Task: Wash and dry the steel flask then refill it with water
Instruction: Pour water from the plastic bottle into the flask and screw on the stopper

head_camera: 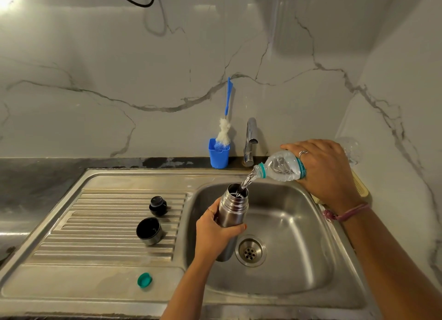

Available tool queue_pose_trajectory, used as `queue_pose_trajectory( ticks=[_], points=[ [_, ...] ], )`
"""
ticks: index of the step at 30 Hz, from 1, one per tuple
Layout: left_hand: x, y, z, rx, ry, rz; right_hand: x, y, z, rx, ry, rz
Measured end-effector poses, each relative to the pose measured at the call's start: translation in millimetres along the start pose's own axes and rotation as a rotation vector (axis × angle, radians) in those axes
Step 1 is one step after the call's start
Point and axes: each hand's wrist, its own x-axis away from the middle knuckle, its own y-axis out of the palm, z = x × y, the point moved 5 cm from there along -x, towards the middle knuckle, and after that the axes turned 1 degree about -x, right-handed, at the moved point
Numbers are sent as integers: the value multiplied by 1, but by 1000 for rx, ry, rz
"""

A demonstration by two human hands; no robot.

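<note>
My left hand grips the steel flask around its body and holds it upright over the sink basin, mouth uncovered. My right hand holds a clear plastic water bottle tipped down to the left. A stream of water runs from the bottle's neck into the flask's mouth. The flask's black stopper and its steel cup lid stand on the ribbed draining board. The bottle's teal cap lies near the sink's front edge.
A blue holder with a bottle brush leans against the marble wall behind the sink. The chrome tap rises just right of it. The drain sits under the flask. A cream object lies at the sink's right rim.
</note>
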Motion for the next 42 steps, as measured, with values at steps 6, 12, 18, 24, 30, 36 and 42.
queue_pose_trajectory(
  ticks=[6,12,18,24,30,36,42],
  points=[
    [2,0,0,-6,-12,-1,0,-1,-1,5,-14,-3],
    [2,0,-2,3,-11,-4,-2,-5,-3,8,-37,22],
    [3,-2,0,0,-3,7,-3,-7,-3,1,-56,55],
    [3,-3,-1,5,-13,2,-5,-8,-4,6,-59,59],
    [4,-2,-2,1,-19,3,-6,-8,-4,12,-57,54],
    [4,-1,-2,11,-21,3,-9,-11,-4,25,-77,96],
    [2,0,-1,15,-17,1,-10,-12,-4,41,-88,98]
  ],
)
